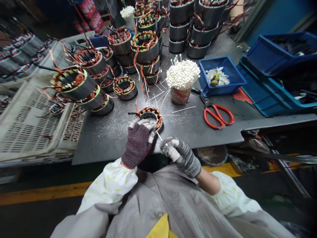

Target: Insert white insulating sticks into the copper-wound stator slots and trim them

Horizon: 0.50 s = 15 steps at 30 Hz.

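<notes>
My left hand (138,142), in a dark maroon glove with pale fingertips, is closed on the near left rim of a motor stator (158,120). The stator lies on the table with its copper windings and a black lead showing. A white cable tie (159,136) runs from the stator's near side to my right hand (180,153). That hand, in a grey knitted glove, pinches the tie's end between its fingers. Loose white cable ties (184,109) lie just beyond the stator. A cup (179,96) packed with more of them stands behind.
Stacked stators (74,86) stand at the left and back of the metal table (99,142). Red-handled scissors (218,115) lie on the right, near a blue tray (223,89) of white scraps. Larger blue bins (262,89) stand at far right, a pale plastic crate (29,112) at left.
</notes>
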Available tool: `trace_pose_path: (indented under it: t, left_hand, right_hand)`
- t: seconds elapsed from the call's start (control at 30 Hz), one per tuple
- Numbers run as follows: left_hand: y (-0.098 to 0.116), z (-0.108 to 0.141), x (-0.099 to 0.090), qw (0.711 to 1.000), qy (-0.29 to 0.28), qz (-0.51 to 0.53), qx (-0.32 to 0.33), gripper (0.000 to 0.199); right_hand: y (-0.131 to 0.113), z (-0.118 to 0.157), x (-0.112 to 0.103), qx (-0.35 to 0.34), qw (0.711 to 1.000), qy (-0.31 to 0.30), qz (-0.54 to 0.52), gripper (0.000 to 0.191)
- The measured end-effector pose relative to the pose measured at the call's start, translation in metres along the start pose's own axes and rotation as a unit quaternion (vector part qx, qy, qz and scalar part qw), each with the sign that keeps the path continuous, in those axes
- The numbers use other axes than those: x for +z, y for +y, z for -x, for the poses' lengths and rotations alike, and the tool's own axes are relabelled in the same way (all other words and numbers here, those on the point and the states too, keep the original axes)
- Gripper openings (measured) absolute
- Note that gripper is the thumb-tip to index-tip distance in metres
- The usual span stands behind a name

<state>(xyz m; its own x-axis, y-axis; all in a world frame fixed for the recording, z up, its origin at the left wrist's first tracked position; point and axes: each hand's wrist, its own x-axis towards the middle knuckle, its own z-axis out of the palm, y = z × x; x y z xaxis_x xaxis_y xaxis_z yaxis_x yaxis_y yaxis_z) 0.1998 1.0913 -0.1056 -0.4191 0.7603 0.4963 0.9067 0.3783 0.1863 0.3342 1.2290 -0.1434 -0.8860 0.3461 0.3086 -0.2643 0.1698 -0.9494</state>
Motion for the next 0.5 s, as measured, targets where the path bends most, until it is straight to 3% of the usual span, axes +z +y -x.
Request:
trace_pose_path:
  t: [0.17,0.3,0.5]
  left_hand:
    - [0.004,0.003,0.007,0.998,0.036,-0.013,-0.041,0.032]
    - [0.008,0.005,0.013,0.994,0.083,-0.047,-0.058,0.045]
    - [0.009,0.002,0.016,0.993,0.081,-0.068,-0.050,0.038]
  right_hand:
    - [0.021,-0.024,0.012,-0.030,0.999,0.040,0.010,0.016]
    - [0.022,-0.011,0.011,-0.079,0.991,0.085,0.070,0.018]
    - [0.022,-0.008,0.018,-0.087,0.993,0.071,0.037,0.018]
